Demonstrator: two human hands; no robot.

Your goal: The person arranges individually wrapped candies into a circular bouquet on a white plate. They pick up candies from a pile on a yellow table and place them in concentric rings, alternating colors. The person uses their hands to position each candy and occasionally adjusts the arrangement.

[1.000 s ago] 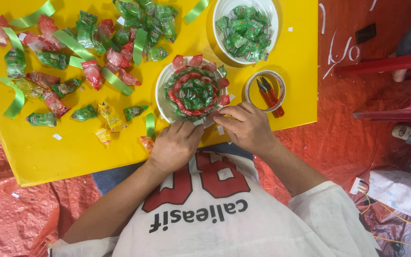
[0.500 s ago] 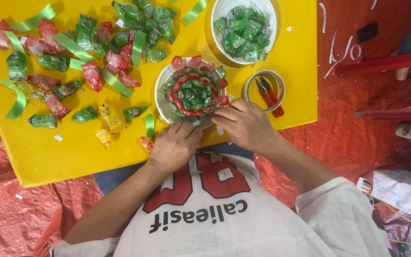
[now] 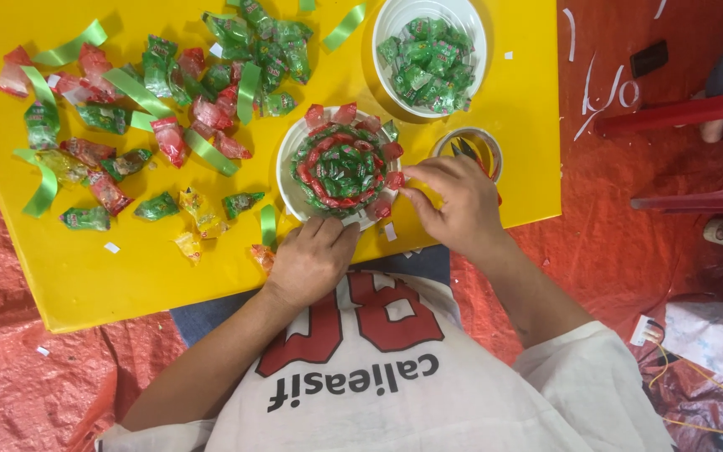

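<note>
Candy wrappers (image 3: 340,167) in red and green already fill most of the white plate (image 3: 288,180) at the centre of the frame, set in rings, with red pieces along the rim. The left hand (image 3: 311,259) presses on the plate's lower edge, fingers curled and holding nothing. The right hand (image 3: 453,197) pinches a red wrapper at the plate's right rim, its grip narrow. By judgement the rosette is nearly complete; many loose wrappers (image 3: 169,109) and green strips (image 3: 140,92) lie unused at the upper left of the yellow surface (image 3: 127,276).
</note>
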